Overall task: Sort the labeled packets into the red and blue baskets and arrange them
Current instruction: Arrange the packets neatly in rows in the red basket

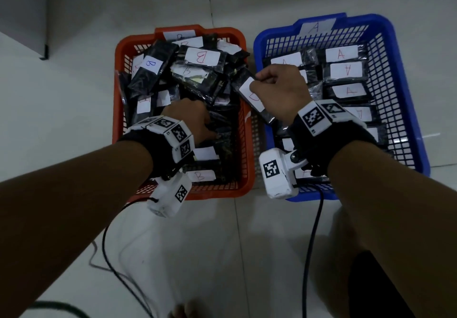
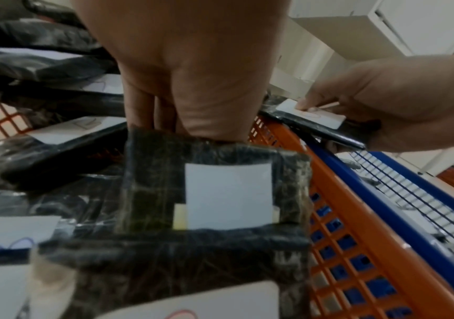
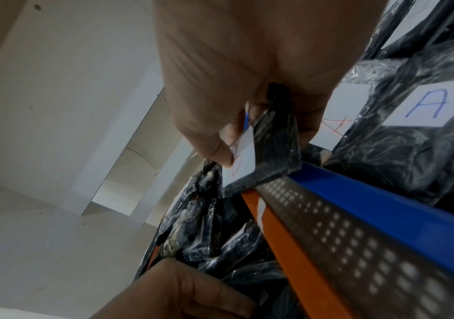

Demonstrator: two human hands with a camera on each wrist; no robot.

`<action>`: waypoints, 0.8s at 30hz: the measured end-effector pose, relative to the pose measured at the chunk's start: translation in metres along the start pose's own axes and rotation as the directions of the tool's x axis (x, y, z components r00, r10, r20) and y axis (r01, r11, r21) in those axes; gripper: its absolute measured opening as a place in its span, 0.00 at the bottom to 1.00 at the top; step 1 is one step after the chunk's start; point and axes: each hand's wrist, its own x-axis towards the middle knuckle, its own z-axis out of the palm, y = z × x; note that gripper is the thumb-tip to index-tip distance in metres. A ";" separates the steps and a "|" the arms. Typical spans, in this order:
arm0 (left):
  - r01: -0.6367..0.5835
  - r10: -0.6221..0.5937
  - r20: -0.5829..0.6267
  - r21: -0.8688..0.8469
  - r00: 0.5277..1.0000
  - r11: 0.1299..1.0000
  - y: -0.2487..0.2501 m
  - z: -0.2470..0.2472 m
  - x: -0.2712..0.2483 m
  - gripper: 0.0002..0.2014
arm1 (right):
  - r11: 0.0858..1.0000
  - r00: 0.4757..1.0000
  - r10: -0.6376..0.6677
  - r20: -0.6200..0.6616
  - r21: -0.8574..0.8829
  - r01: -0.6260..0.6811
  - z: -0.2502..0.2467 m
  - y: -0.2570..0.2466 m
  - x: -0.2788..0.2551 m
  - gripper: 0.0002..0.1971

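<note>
A red basket on the left holds a loose heap of black packets with white "B" labels. Beside it, the blue basket has "A" packets lying in rows. My right hand pinches one black packet with a red-lettered label, tilted over the two touching rims; the right wrist view shows thumb on the label of that packet. My left hand reaches down into the red basket. Its straight fingers press behind the top edge of an upright packet with a blank label.
Both baskets stand side by side on a white tiled floor. A grey cabinet corner is at the far left. Black cables trail over the floor near me, and a foot shows at the bottom edge.
</note>
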 end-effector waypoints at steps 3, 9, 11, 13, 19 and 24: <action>0.025 -0.024 0.019 -0.055 1.000 0.998 -0.001 -0.004 -0.003 0.26 | 1.000 1.000 0.003 -0.005 -0.002 -0.003 0.001 0.000 0.000 0.03; 0.053 -0.023 0.167 -0.174 0.986 0.983 -0.002 -0.007 -0.005 0.42 | 1.000 1.000 -0.011 -0.006 -0.010 0.011 0.002 0.001 -0.001 0.04; -0.036 0.063 0.185 -0.144 0.981 0.989 -0.008 -0.004 -0.005 0.39 | 1.000 1.000 -0.007 -0.006 -0.006 0.007 0.003 0.002 -0.001 0.03; -0.123 0.138 0.137 -0.116 0.981 0.986 -0.012 -0.001 -0.008 0.29 | 1.000 1.000 -0.006 -0.019 0.001 0.006 0.003 0.002 -0.001 0.03; -0.066 0.064 -0.019 -0.258 0.998 0.964 -0.013 0.016 -0.011 0.19 | 0.999 0.999 -0.035 -0.008 -0.020 0.035 0.002 0.000 -0.007 0.03; -0.146 0.126 -0.079 -0.349 0.989 0.926 -0.017 0.009 -0.013 0.13 | 0.996 0.995 -0.084 0.052 -0.007 0.084 0.000 -0.001 -0.017 0.04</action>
